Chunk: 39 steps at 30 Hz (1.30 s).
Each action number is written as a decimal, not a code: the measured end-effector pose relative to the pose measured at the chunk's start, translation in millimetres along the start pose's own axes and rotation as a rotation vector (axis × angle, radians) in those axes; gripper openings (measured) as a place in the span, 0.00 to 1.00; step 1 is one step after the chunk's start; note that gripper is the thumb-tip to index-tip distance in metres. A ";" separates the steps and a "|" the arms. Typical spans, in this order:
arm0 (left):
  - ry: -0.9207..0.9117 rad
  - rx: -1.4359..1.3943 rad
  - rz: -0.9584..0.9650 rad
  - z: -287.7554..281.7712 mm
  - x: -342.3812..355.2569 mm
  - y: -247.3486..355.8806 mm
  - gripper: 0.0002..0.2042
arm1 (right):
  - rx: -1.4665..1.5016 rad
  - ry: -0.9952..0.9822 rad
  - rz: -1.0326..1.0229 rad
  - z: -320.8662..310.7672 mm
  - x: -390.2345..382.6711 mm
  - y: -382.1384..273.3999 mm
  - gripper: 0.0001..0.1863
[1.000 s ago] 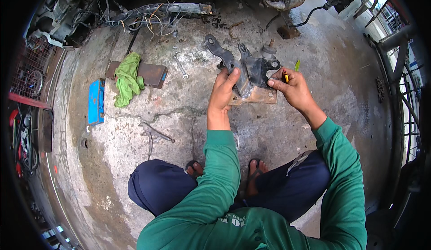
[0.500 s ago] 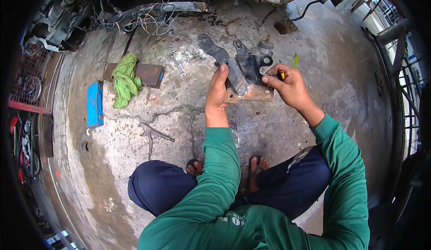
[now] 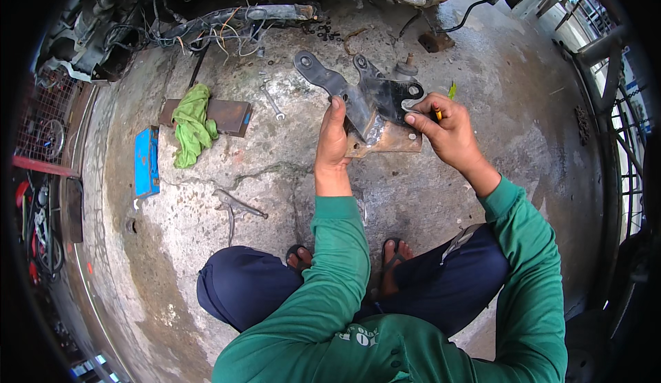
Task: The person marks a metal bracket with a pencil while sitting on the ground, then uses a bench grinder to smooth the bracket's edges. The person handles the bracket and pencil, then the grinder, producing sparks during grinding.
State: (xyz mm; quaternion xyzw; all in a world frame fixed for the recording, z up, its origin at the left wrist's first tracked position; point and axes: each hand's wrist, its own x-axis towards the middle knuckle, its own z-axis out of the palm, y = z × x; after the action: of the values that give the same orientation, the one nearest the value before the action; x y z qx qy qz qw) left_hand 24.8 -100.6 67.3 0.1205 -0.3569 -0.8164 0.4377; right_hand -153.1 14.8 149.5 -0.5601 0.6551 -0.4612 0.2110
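In front of me I hold up a dark metal bracket (image 3: pixel 334 83) with a long arm that ends in a round bushing. A rusty plate (image 3: pixel 392 144) with holes forms its lower part, and a rough weld shows near the corner. My left hand (image 3: pixel 332 142) is closed on its left side, thumb up along the edge. Against it lies a second, black metal bracket (image 3: pixel 387 96) with a hooked right end. My right hand (image 3: pixel 449 134) pinches that end between thumb and fingers. A thin yellow thing (image 3: pixel 438 115), perhaps a pencil, sticks out between the right fingers.
On the concrete lie a wrench (image 3: pixel 273 101), pliers (image 3: pixel 237 207), a blue metal box (image 3: pixel 146 163) and a green cloth (image 3: pixel 195 121) over a dark metal bar (image 3: pixel 231 116). A round part with a stud (image 3: pixel 407 68) stands beyond the brackets. Loose wires (image 3: pixel 231 30) hang at the far left.
The black bracket has turned and shifted slightly against the other one, its upper arm moving left. My right hand has moved a little to the right with it.
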 end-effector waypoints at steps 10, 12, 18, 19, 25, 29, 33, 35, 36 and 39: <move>0.007 0.069 0.025 8.3 -0.4 8.1 0.36 | 0.056 -0.026 0.051 0.1 0.9 4.8 0.11; -0.002 0.077 0.023 7.9 -0.8 9.2 0.35 | 0.044 -0.059 0.056 -0.8 1.6 2.6 0.11; 0.006 0.107 -0.006 1.0 0.3 7.3 0.33 | -0.068 -0.205 0.025 -8.1 7.6 0.0 0.12; 0.005 0.110 -0.008 2.2 0.3 7.4 0.33 | -0.082 -0.219 0.021 -10.4 8.0 2.6 0.12; 0.041 0.100 -0.014 -0.1 -0.8 6.5 0.33 | -0.078 -0.193 0.060 -9.6 5.9 6.7 0.11; 0.037 0.083 -0.054 -5.2 1.6 4.4 0.34 | -0.078 -0.210 0.081 -10.2 4.9 6.5 0.09; 0.026 0.078 -0.068 -5.2 1.4 3.4 0.34 | -0.109 -0.218 0.059 -11.7 5.9 9.2 0.09; 0.031 0.084 -0.071 -5.3 1.1 3.2 0.34 | -0.086 -0.212 0.058 -11.6 5.6 9.1 0.09; 0.032 0.082 -0.066 -5.9 1.0 3.0 0.34 | -0.088 -0.210 0.052 -11.2 5.6 9.0 0.09; 0.031 0.070 -0.055 -6.6 0.9 2.5 0.34 | -0.100 -0.208 0.029 -10.7 5.5 8.0 0.08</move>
State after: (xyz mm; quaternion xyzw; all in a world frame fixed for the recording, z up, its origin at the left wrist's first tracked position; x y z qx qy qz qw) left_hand 29.2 -105.4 64.4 0.1580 -0.3749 -0.8131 0.4163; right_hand -167.5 13.2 149.3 -0.6053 0.6598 -0.3641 0.2564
